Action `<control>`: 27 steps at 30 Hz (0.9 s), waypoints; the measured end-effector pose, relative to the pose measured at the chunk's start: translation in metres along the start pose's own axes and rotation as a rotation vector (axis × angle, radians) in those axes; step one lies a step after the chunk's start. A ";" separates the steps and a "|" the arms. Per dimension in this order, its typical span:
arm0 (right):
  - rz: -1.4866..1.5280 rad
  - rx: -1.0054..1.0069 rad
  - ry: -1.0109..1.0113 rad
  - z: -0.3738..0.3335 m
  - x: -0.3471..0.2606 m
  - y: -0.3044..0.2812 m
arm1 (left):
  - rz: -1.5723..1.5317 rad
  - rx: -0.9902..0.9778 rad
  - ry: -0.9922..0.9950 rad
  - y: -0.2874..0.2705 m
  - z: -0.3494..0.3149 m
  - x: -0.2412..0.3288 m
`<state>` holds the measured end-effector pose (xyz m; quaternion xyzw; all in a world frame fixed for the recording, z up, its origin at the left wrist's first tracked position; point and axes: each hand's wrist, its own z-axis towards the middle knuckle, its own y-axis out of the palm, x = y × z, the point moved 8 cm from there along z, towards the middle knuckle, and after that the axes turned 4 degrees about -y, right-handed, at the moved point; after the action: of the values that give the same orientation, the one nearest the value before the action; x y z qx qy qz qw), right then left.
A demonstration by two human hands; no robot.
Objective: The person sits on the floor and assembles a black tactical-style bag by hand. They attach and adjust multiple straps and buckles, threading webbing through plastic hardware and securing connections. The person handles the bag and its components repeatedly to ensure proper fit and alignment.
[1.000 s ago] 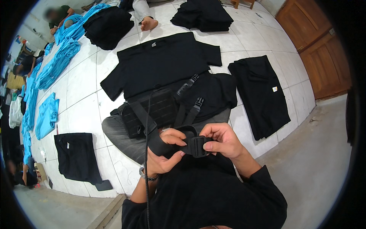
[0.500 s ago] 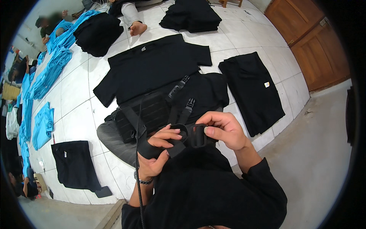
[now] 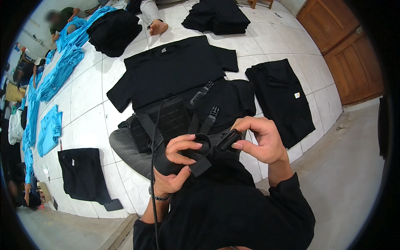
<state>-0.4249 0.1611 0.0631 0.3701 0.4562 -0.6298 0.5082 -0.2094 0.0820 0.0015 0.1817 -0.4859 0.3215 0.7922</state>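
My right hand (image 3: 263, 139) pinches a black plastic buckle (image 3: 229, 141) between thumb and fingers, tilted so that its slot edge shows. A curled loop of wide black webbing strap (image 3: 201, 164) is gripped in my left hand (image 3: 177, 160), just left of the buckle. The two hands are apart, above my lap. Beyond them a black pouch (image 3: 166, 121) with rows of webbing rests by my grey-trousered leg (image 3: 133, 143). Two straps with side-release clips (image 3: 213, 112) lie beside it. A thin black cord (image 3: 155, 166) runs down past my left wrist.
A black T-shirt (image 3: 175, 66) lies spread ahead on white tiles. Folded black garments (image 3: 283, 102) lie to the right, another (image 3: 83, 173) to the left. Black stacks (image 3: 216, 16) and light-blue garments (image 3: 62, 75) stand farther off. People sit at far left; a bare foot (image 3: 158, 27) shows ahead.
The buckle has turned from nearly face-on to a slant in my right hand, which has shifted slightly right. My left hand still grips the strap. The whole view has shifted a little.
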 end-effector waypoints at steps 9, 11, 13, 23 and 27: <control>-0.188 0.025 -0.196 0.000 -0.009 -0.001 | -0.116 0.057 -0.109 -0.003 -0.007 -0.005; -0.173 0.028 -0.246 0.001 -0.011 -0.002 | -0.102 0.048 -0.102 -0.003 -0.007 -0.005; -0.178 0.012 -0.290 0.003 -0.015 -0.004 | -0.096 0.045 -0.107 -0.002 -0.006 -0.005; -0.487 -0.307 -0.217 0.013 -0.037 0.022 | -0.032 0.038 -0.080 -0.001 -0.001 0.003; -0.425 -0.340 -0.127 0.013 -0.039 0.025 | -0.022 0.034 -0.054 -0.001 0.001 0.007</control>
<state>-0.3919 0.1592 0.0983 0.1352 0.5898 -0.6587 0.4472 -0.2074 0.0832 0.0078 0.2092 -0.4997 0.3157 0.7790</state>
